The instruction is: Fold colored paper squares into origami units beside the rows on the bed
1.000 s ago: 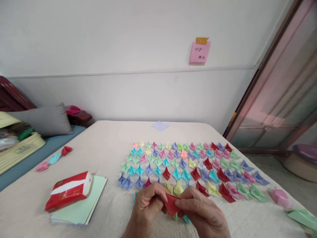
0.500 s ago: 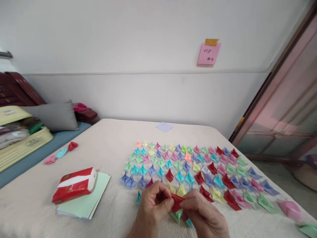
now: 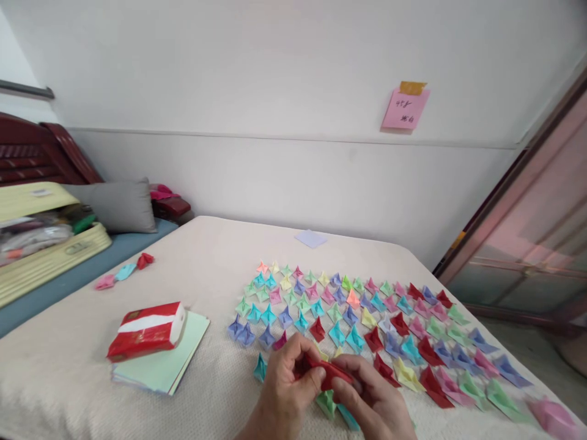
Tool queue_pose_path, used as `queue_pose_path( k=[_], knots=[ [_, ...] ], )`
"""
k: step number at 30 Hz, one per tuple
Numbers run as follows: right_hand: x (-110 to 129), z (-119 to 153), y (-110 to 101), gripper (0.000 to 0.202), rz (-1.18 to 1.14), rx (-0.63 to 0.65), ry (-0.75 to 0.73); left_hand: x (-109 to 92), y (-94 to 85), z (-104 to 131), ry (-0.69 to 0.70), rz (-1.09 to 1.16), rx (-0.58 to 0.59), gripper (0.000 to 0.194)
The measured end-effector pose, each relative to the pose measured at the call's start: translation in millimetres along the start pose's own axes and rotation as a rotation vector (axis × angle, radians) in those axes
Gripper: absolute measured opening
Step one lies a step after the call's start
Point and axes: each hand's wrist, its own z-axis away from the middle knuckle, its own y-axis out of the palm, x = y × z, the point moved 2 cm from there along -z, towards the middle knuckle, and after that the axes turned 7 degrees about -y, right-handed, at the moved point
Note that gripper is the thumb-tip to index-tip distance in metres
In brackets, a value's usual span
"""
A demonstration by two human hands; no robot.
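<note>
A small piece of red folded paper (image 3: 334, 374) is pinched between my two hands, low in the middle of the view. My left hand (image 3: 293, 385) grips its left end between thumb and bent fingers. On the other end, the thumb and fingers of my right hand (image 3: 370, 391) are closed. Partly covered by my hands, a green paper boat (image 3: 326, 403) lies below the red paper. A teal paper boat (image 3: 260, 368) rests left of my left hand, and a red paper boat (image 3: 385, 369) lies beyond my right hand. Several rows of coloured boats spread behind.
On the cream bed cover (image 3: 220, 244) at left, a red tissue pack (image 3: 149, 330) sits on a stack of coloured paper (image 3: 160, 373). A lilac sheet (image 3: 310, 238) lies near the wall. Farther left are folded paper pieces (image 3: 125, 272) and a yellow case (image 3: 64, 250).
The red paper has gone from a flatter strip to a wider, bulging shape between my fingers. My right thumb now presses along its near side. The whole view has shifted slightly.
</note>
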Motion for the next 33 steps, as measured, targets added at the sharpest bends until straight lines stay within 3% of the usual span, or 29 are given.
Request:
queue_pose_path(
  k=[4,8,12,15,24,33],
  knots=[
    [-0.7,-2.7,-1.9,0.027,0.144,0.012,-0.046,4.5,2.0,1.7,0.029,0.004,0.017,0.014],
    [0.6,-3.9,-6.4,0.027,0.169,-0.001,-0.095,-1.9,2.0,0.3,-0.081,0.074,0.042,0.029],
    [1.2,-4.6,-9.6,0.026,0.222,0.013,-0.148,-5.9,1.3,-2.2,-0.177,0.081,0.084,0.026],
    [0.8,-4.3,-10.0,0.024,0.248,0.016,-0.176,-4.7,0.6,-3.6,-0.170,0.079,0.062,0.026],
    [-4.4,-3.2,-11.9,0.027,0.206,0.008,-0.109,-7.1,-0.7,-1.9,-0.106,0.017,0.013,0.022],
    [-8.2,-8.1,-14.3,0.028,0.152,0.038,-0.049,-4.8,-2.7,-4.5,-0.178,-0.006,-0.010,0.033]
  ],
)
